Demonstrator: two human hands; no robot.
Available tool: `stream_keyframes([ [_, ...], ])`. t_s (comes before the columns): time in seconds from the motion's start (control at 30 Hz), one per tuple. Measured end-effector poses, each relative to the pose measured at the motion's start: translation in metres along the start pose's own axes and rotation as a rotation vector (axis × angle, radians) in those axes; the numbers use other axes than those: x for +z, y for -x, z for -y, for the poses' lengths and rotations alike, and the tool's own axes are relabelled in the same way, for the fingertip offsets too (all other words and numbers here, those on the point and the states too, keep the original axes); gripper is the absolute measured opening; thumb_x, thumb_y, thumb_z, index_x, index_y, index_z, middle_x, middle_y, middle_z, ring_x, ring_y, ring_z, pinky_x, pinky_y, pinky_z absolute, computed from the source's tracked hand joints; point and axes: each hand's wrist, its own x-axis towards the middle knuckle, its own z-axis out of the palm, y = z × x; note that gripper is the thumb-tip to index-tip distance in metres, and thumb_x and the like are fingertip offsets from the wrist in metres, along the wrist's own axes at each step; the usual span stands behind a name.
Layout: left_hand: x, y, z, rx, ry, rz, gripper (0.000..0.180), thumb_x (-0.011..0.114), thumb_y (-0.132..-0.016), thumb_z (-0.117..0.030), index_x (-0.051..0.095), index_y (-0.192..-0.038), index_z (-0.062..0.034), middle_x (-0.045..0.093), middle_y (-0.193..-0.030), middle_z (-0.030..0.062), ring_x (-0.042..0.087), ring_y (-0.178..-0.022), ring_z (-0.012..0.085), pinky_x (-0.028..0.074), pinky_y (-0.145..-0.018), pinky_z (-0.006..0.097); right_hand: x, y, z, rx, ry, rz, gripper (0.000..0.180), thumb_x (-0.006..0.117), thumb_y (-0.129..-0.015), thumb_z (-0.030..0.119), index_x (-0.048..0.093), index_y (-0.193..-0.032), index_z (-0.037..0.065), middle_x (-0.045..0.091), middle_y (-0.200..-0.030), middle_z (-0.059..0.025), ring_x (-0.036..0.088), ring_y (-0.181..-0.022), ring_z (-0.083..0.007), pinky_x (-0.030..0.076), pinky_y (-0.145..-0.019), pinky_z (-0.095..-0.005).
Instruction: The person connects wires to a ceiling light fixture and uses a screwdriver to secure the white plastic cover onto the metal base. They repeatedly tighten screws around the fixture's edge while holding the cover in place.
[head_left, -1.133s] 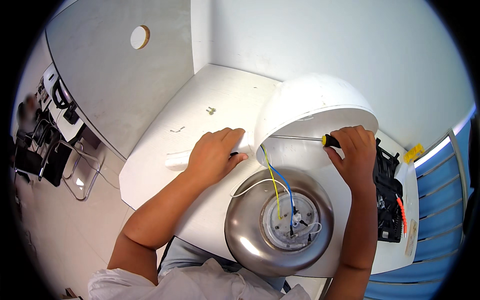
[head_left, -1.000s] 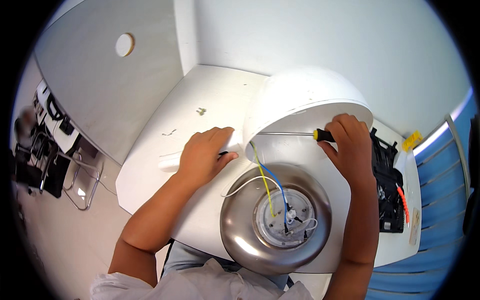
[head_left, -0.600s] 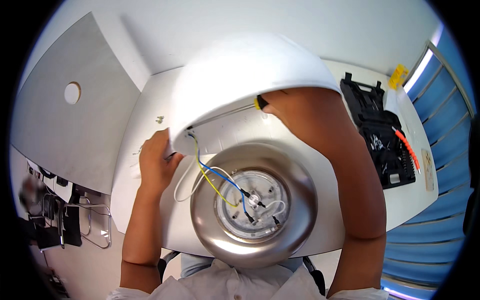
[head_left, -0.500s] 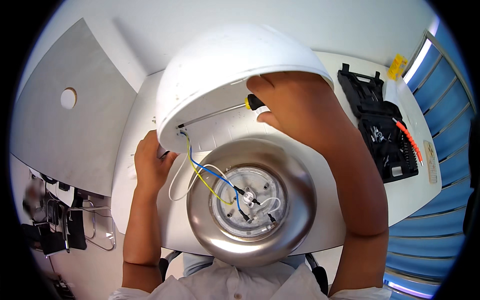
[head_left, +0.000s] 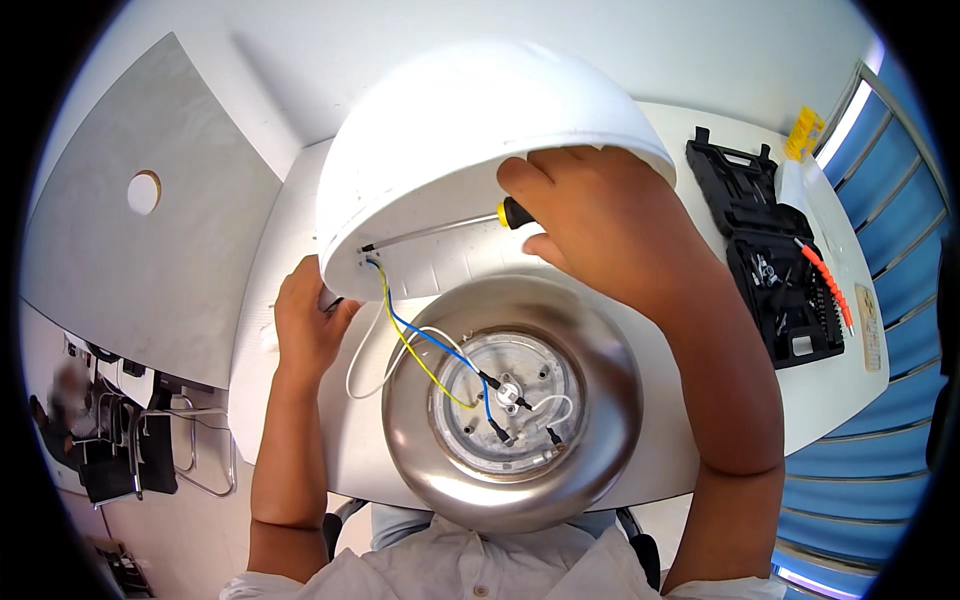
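My right hand (head_left: 610, 230) grips a screwdriver (head_left: 430, 232) with a black and yellow handle, inside a tilted white dome-shaped shell (head_left: 480, 110). The shaft runs left, its tip at small fittings on the shell's inner wall. My left hand (head_left: 312, 315) is closed at the shell's left lower edge; a small dark piece shows between thumb and fingers, too hidden to name. Blue, yellow-green and white wires (head_left: 432, 340) run from the shell to a round brushed-metal body (head_left: 610, 420), whose disc-shaped metal centre (head_left: 470, 455) faces up with several black-sleeved connectors.
Everything lies on a white table (head_left: 660, 470). To the right, an open black tool case (head_left: 765, 200) holds bits and small parts, with an orange flexible shaft (head_left: 826, 285) across it. A yellow packet (head_left: 803, 133) sits behind. Left stands a grey panel (head_left: 130, 260) with a round hole.
The whole scene has shifted slightly right in the view. Both hands, the screwdriver and the shell keep nearly the same places relative to each other.
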Motion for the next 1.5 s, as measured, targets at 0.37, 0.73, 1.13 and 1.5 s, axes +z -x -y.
stream_keyframes([
  [0.37,0.0,0.001,0.006,-0.063,-0.003,0.058,0.046,0.081,-0.066,-0.008,0.061,-0.108,-0.0042,0.064,-0.094,0.0121,0.059,-0.086,0.0348,0.047,-0.075,0.038,0.004,-0.004,-0.003,-0.062,0.099,-0.155,0.027,0.072,-0.071,0.009,0.065,-0.097,0.008,0.067,-0.089,-0.0067,0.064,-0.093,-0.0243,0.051,-0.08,-0.039],
  [0.73,0.001,0.006,0.028,-0.139,0.07,0.042,0.048,0.081,-0.068,-0.002,0.062,-0.112,-0.0014,0.068,-0.099,0.0128,0.068,-0.091,0.0287,0.052,-0.078,0.034,0.006,-0.004,0.002,-0.1,0.144,-0.223,0.028,0.073,-0.072,0.011,0.064,-0.098,0.007,0.066,-0.091,-0.008,0.063,-0.094,-0.0258,0.05,-0.081,-0.04],
  [1.13,0.001,0.006,0.026,-0.132,0.049,0.043,0.045,0.078,-0.068,0.001,0.064,-0.11,-0.0021,0.066,-0.103,0.0143,0.067,-0.094,0.0297,0.052,-0.079,0.035,0.007,-0.004,0.004,-0.085,0.133,-0.208,0.03,0.073,-0.073,0.012,0.063,-0.1,0.007,0.066,-0.093,-0.0094,0.062,-0.095,-0.0273,0.049,-0.082,-0.0411],
  [1.5,-0.001,0.0,0.009,-0.111,0.042,0.101,0.047,0.076,-0.069,0.0,0.061,-0.114,-0.0027,0.069,-0.1,0.0141,0.067,-0.091,0.0331,0.051,-0.08,0.036,0.009,-0.005,0.01,-0.075,0.121,-0.181,0.032,0.073,-0.074,0.014,0.062,-0.102,0.006,0.065,-0.095,-0.0107,0.062,-0.095,-0.0287,0.048,-0.083,-0.0421],
])
